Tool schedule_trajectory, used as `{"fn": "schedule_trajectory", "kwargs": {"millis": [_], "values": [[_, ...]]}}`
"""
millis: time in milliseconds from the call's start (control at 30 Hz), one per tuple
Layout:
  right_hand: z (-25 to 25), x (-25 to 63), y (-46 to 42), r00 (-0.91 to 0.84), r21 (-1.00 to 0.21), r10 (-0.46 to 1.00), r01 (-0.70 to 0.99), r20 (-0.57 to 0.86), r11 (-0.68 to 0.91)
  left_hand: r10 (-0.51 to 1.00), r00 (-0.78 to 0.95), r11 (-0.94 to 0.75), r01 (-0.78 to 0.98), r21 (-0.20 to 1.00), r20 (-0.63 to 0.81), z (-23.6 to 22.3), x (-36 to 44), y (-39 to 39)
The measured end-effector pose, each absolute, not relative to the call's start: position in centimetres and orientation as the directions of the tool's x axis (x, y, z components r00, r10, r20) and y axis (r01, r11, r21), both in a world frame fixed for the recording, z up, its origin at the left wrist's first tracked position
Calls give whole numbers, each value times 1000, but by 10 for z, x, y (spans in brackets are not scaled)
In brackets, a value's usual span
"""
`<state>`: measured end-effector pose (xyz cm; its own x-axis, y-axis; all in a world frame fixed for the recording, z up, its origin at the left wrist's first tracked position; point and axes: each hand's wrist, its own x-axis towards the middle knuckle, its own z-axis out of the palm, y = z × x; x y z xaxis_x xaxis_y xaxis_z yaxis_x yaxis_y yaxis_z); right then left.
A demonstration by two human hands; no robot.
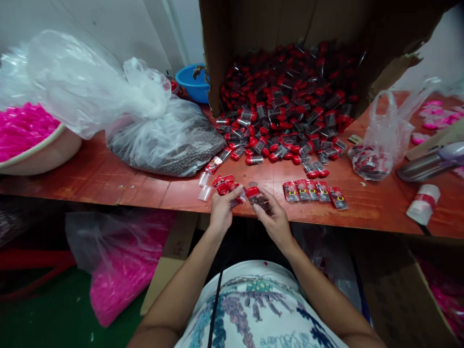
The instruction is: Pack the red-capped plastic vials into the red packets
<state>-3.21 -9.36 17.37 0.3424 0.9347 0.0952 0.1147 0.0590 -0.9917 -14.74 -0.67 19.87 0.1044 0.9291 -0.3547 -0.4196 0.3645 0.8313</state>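
My left hand point(222, 209) pinches a red printed plastic sleeve point(239, 194) near the table's front edge. Just right of it, my right hand point(274, 218) grips a small red-capped container point(253, 192) with a clear body and dark contents, its cap towards the sleeve. More red printed sleeves point(222, 181) lie beside my left fingers. Beyond my hands spreads a big heap of similar red-capped containers point(279, 111), spilling from a cardboard box point(217, 29) on its side. To the right, several containers in printed sleeves point(302, 190) lie in a row.
A tied clear bag of dark pieces point(163, 140) and a pale basin of pink pieces point(54, 150) stand left. Behind is a blue basin point(194, 82). At right are a small plastic bag point(377, 150) and a white roll point(424, 203). Below the table hangs a pink-filled bag point(119, 270).
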Motion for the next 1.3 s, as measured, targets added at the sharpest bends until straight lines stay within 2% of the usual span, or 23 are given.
{"fn": "schedule_trajectory", "kwargs": {"millis": [233,300,433,633,733,900,1100,1200,1300], "values": [[178,-31,-94,188,-996,981,-75,-53,-39,938,113,342,-434,833,-326,199,-147,-7],[178,-31,-94,213,-994,974,-91,-71,-53,940,175,341,-437,832,-294,201,-147,-8],[172,-29,-94,304,-1000,953,3,-5,-6,931,276,338,-396,854,-240,205,-150,-11],[169,-20,-95,244,-994,965,62,98,85,927,336,281,-323,904,-168,206,-156,-11],[172,-17,-96,245,-990,960,73,134,120,928,322,290,-309,906,-187,207,-156,-12],[176,-17,-97,219,-936,936,284,275,209,936,296,285,-316,905,-192,205,-154,-14],[169,-23,-97,273,-979,947,156,170,131,890,383,356,-246,901,-247,203,-155,-13],[170,-17,-97,214,-932,941,309,262,189,897,363,363,-277,890,-253,200,-154,-12],[174,-7,-96,120,-835,933,495,340,241,924,302,328,-313,891,-234,196,-153,-14]]}}
